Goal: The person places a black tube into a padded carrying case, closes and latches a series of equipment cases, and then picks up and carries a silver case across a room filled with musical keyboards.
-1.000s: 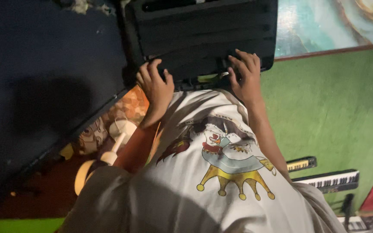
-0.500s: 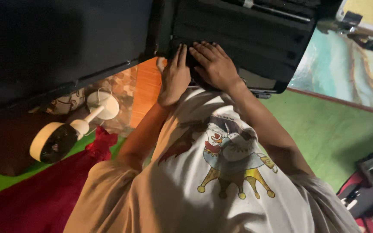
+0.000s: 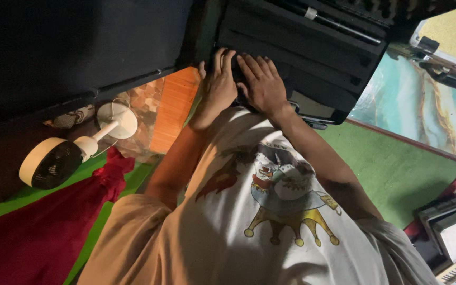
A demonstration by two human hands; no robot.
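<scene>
Both hands have slid together since a second ago, now side by side. Nearest, the printed white shirt (image 3: pixel 270 211). Then the left hand (image 3: pixel 218 84) and right hand (image 3: pixel 262 87), fingers spread flat, pressing on the black hard case (image 3: pixel 312 58) near its lower edge, gripping nothing. Off left, a small white fan (image 3: pixel 54 161) on the floor.

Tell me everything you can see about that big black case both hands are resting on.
The large black ribbed case looks like moulded hard plastic, long and rectangular, with raised lengthwise ridges and rounded corners. It lies tilted across the top of the view, its near edge against the person's white printed shirt. The left hand and right hand lie side by side on it, fingers spread flat. A slim dark rod runs along its upper part.
</scene>
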